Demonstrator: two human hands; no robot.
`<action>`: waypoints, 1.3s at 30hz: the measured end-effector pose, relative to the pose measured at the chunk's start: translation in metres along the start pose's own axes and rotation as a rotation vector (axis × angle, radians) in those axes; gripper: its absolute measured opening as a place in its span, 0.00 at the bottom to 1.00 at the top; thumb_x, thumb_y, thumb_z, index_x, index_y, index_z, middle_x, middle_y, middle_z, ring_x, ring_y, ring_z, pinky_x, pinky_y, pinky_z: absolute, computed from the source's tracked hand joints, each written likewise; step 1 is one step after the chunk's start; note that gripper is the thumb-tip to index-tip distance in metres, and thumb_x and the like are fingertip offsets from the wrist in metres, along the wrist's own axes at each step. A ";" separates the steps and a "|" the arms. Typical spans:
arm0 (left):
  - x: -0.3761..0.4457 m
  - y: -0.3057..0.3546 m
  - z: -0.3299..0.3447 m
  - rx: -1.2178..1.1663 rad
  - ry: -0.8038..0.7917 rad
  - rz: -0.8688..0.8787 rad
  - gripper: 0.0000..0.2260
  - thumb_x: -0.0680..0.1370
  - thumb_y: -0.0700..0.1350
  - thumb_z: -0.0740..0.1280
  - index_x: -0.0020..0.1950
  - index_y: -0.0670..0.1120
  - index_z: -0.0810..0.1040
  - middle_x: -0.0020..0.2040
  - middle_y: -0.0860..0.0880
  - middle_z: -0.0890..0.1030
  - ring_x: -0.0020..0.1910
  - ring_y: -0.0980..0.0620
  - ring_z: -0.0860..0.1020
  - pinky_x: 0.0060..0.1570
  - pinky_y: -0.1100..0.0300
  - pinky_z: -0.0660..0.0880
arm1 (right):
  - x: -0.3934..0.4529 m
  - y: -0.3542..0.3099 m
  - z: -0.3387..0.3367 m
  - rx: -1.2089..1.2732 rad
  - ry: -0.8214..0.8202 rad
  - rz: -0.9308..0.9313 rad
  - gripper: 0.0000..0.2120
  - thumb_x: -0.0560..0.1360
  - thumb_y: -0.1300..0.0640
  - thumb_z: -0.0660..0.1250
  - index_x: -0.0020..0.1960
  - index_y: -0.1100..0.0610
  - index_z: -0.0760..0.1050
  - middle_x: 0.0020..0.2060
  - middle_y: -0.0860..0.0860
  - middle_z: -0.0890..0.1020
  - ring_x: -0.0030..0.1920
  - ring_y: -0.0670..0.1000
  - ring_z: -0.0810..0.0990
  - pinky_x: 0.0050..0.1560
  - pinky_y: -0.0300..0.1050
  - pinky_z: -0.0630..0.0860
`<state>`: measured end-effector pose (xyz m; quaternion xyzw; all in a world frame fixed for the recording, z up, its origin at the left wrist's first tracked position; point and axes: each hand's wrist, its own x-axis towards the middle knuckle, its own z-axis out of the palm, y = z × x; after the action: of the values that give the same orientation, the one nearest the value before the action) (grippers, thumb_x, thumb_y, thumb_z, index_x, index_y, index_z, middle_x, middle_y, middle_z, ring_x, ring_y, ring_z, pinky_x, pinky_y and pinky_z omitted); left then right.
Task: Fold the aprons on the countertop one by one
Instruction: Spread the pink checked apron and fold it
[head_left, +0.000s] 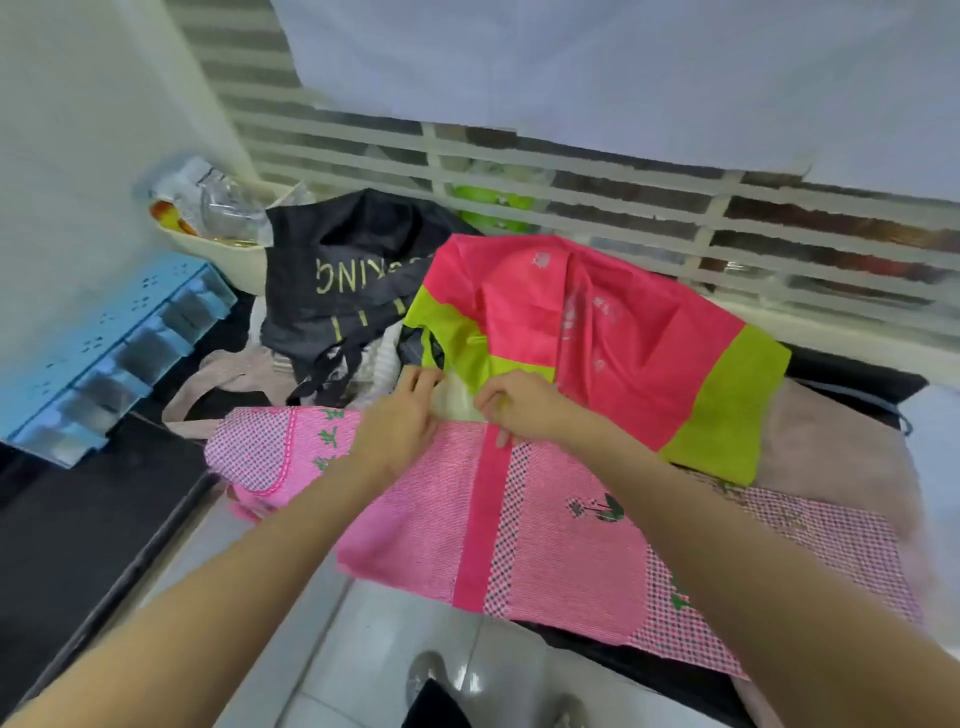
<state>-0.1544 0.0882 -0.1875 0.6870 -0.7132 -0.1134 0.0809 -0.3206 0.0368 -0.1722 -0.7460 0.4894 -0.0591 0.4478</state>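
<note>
Pinching far edge of pink apron (519, 525) with left hand (400, 423) and right hand (519, 408), fingers curled, to square the fold.

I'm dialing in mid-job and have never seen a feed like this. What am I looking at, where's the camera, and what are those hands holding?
There is no machine here: a person works with bare hands, and the single wide-angle camera sits on their head, looking forward and down. That is why both forearms reach in from the bottom edge.

The left hand and right hand meet at the far edge of a pink checked apron spread on the dark countertop. Both appear to pinch that edge, the right at its solid pink stripe.

Behind lies a bright pink and lime green apron, unfolded, and to its left a crumpled black apron with yellow lettering. A blue drawer unit stands at far left. The floor tiles show below.
</note>
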 end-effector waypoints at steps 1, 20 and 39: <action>0.000 -0.014 -0.003 0.005 -0.019 -0.043 0.19 0.77 0.39 0.62 0.68 0.42 0.68 0.64 0.43 0.69 0.49 0.36 0.77 0.42 0.49 0.71 | 0.007 -0.007 0.008 -0.015 -0.035 0.013 0.13 0.77 0.67 0.58 0.59 0.63 0.74 0.36 0.64 0.82 0.16 0.38 0.71 0.24 0.34 0.70; 0.048 -0.159 -0.107 -0.012 -1.106 -0.314 0.06 0.76 0.40 0.68 0.52 0.42 0.77 0.39 0.50 0.80 0.32 0.59 0.78 0.31 0.69 0.73 | 0.080 -0.082 0.042 -0.177 0.147 0.170 0.08 0.74 0.67 0.61 0.39 0.60 0.77 0.47 0.61 0.83 0.51 0.60 0.81 0.53 0.49 0.75; 0.087 -0.118 -0.104 -0.160 -0.860 0.082 0.16 0.76 0.38 0.68 0.63 0.42 0.74 0.41 0.50 0.78 0.32 0.58 0.78 0.29 0.70 0.74 | 0.074 -0.097 0.015 0.207 0.063 0.277 0.08 0.76 0.67 0.58 0.41 0.62 0.73 0.33 0.56 0.79 0.27 0.49 0.81 0.39 0.45 0.81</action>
<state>-0.0161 -0.0071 -0.1235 0.5399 -0.6976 -0.4407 -0.1662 -0.2095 -0.0002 -0.1368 -0.6192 0.5924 -0.0704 0.5106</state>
